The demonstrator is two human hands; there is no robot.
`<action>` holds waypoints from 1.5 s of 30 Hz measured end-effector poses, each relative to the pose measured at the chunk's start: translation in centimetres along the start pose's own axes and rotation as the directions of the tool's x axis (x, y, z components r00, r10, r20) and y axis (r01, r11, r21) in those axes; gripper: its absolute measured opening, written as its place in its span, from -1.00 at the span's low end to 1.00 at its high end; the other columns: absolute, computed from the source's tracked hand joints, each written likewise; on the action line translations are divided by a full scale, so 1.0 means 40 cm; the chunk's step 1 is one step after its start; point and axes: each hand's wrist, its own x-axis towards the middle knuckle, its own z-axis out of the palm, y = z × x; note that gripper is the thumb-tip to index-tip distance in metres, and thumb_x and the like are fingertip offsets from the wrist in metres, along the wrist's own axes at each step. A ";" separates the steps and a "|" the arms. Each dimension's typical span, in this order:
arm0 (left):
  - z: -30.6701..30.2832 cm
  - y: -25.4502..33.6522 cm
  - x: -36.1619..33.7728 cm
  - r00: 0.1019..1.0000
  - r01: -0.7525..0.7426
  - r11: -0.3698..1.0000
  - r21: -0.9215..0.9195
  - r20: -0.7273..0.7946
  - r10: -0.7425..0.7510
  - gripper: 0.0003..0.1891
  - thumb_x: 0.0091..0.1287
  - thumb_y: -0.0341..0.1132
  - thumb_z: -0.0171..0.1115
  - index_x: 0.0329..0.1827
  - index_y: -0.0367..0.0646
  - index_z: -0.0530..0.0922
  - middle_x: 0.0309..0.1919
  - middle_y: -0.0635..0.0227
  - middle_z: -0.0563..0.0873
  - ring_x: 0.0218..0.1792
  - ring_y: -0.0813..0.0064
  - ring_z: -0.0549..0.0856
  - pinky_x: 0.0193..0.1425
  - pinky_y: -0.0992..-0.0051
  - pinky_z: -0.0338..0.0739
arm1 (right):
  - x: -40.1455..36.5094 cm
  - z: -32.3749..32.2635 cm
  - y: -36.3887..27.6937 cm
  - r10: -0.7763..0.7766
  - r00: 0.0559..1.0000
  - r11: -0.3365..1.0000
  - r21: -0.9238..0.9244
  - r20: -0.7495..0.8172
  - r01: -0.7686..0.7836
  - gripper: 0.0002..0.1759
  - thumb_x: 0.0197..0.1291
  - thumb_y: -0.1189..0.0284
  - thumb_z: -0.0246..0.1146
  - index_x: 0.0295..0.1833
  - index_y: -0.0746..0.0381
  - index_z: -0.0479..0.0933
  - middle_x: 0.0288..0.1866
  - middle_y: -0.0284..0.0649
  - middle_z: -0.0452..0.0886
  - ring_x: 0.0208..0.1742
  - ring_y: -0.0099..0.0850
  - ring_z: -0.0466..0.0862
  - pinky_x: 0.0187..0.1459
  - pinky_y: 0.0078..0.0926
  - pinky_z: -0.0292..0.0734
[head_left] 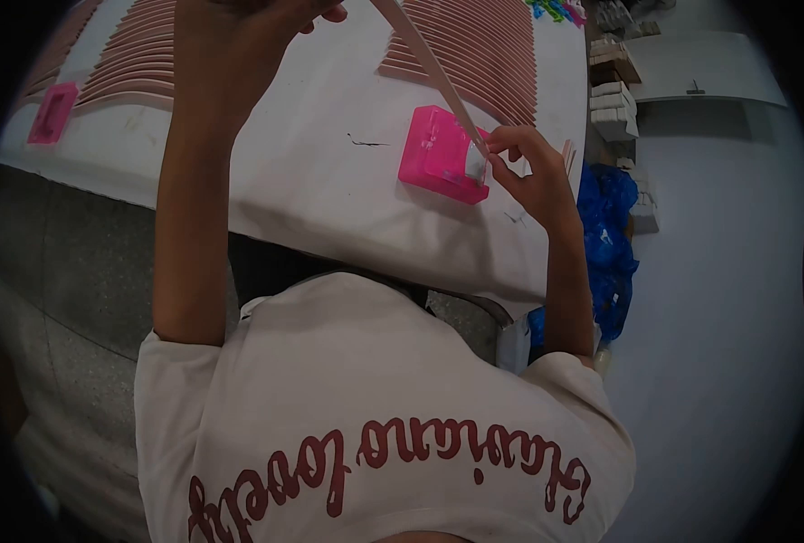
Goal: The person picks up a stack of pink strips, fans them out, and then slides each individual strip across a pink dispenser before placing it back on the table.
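pale pink strip, thin, slanting up above the table, lower end pinched between thumb and forefinger of the right hand. left hand raised at the top edge of view, fingers mostly cut off; can't tell if they grip the strip or not. strip's upper end out of sight too.

right by the right hand: bright pink box on the table, whitish patch inside; strip's low end crosses over its side, contact unclear from where i stand. past it, a row of pink strips laid side by side; another row beyond the left forearm, plus a second pink box near that row.

all on a white-covered table. small colourful pieces at the far corner. off the right side: blue plastic bags, stacked white bundles. person wears a pale shirt, red lettering.
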 end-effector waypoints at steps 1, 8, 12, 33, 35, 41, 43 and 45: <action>0.001 -0.001 0.001 1.000 0.002 1.000 0.016 0.003 -0.002 -0.73 0.38 -0.37 0.32 0.11 -0.21 0.66 -0.22 0.33 0.77 -0.28 0.56 0.74 -0.18 0.59 0.61 | 0.000 0.003 0.008 -0.023 1.000 1.000 0.004 -0.003 0.023 -0.67 0.09 0.70 0.38 -0.02 0.25 0.55 -0.07 -0.26 0.68 -0.19 -0.54 0.64 -0.23 -0.54 0.52; -0.010 -0.007 -0.002 1.000 0.018 0.991 0.132 0.014 -0.020 -0.73 0.37 -0.36 0.32 0.10 -0.20 0.67 -0.22 0.35 0.77 -0.29 0.59 0.72 -0.19 0.60 0.60 | 0.001 0.011 0.017 -0.066 0.998 0.998 -0.026 -0.013 0.066 -0.63 0.12 0.61 0.39 0.06 0.12 0.60 -0.19 -0.26 0.65 -0.24 -0.43 0.68 -0.29 -0.46 0.61; -0.008 -0.013 0.005 0.999 0.023 0.980 0.196 0.021 -0.028 -0.74 0.37 -0.36 0.33 0.09 -0.19 0.68 -0.22 0.36 0.77 -0.30 0.60 0.72 -0.19 0.61 0.60 | 0.001 0.017 0.015 -0.071 0.997 0.995 -0.075 -0.019 0.069 -0.62 0.12 0.60 0.39 0.07 0.09 0.62 -0.23 -0.26 0.63 -0.27 -0.43 0.65 -0.30 -0.45 0.62; -0.011 -0.072 -0.068 0.942 -0.035 0.898 0.439 0.314 -0.117 -0.84 0.32 -0.29 0.38 -0.11 -0.11 0.75 -0.34 0.46 0.77 -0.35 0.67 0.63 -0.23 0.58 0.52 | -0.073 -0.012 0.048 -0.099 0.989 0.927 -0.352 0.108 0.131 -0.36 0.09 0.60 0.40 0.26 -0.21 0.60 -0.29 -0.29 0.58 -0.28 -0.43 0.60 -0.31 -0.47 0.63; 0.011 -0.073 -0.073 0.926 -0.030 0.893 0.449 0.349 -0.145 -0.84 0.32 -0.29 0.38 -0.12 -0.12 0.75 -0.33 0.46 0.77 -0.36 0.65 0.62 -0.22 0.56 0.53 | -0.088 -0.031 0.046 -0.046 0.990 0.923 -0.374 0.130 0.092 -0.32 0.07 0.64 0.38 0.28 -0.24 0.59 -0.30 -0.30 0.54 -0.31 -0.43 0.57 -0.32 -0.46 0.61; 0.097 -0.083 -0.080 0.886 -0.064 0.906 0.419 0.441 -0.142 -0.88 0.31 -0.36 0.38 -0.14 -0.13 0.74 -0.31 0.50 0.72 -0.34 0.66 0.54 -0.23 0.58 0.47 | -0.161 -0.079 0.070 0.039 0.991 0.896 -0.443 0.128 0.022 -0.30 0.07 0.68 0.35 0.28 -0.25 0.59 -0.31 -0.30 0.51 -0.32 -0.43 0.54 -0.32 -0.45 0.58; 0.135 -0.065 -0.077 0.859 -0.119 0.893 0.434 0.496 -0.126 -0.87 0.25 -0.35 0.42 -0.17 -0.10 0.76 -0.28 0.42 0.71 -0.32 0.53 0.62 -0.21 0.50 0.55 | -0.192 -0.096 0.084 0.057 0.991 0.898 -0.440 0.117 0.000 -0.30 0.07 0.69 0.35 0.27 -0.23 0.59 -0.31 -0.29 0.50 -0.32 -0.42 0.54 -0.33 -0.45 0.57; 0.172 -0.070 -0.078 0.847 -0.165 0.898 0.409 0.524 -0.084 -0.88 0.23 -0.37 0.42 -0.19 -0.11 0.76 -0.29 0.44 0.66 -0.33 0.55 0.57 -0.22 0.52 0.52 | -0.225 -0.115 0.098 0.076 0.992 0.899 -0.437 0.105 -0.023 -0.30 0.06 0.70 0.34 0.27 -0.22 0.60 -0.31 -0.29 0.50 -0.32 -0.42 0.54 -0.33 -0.46 0.56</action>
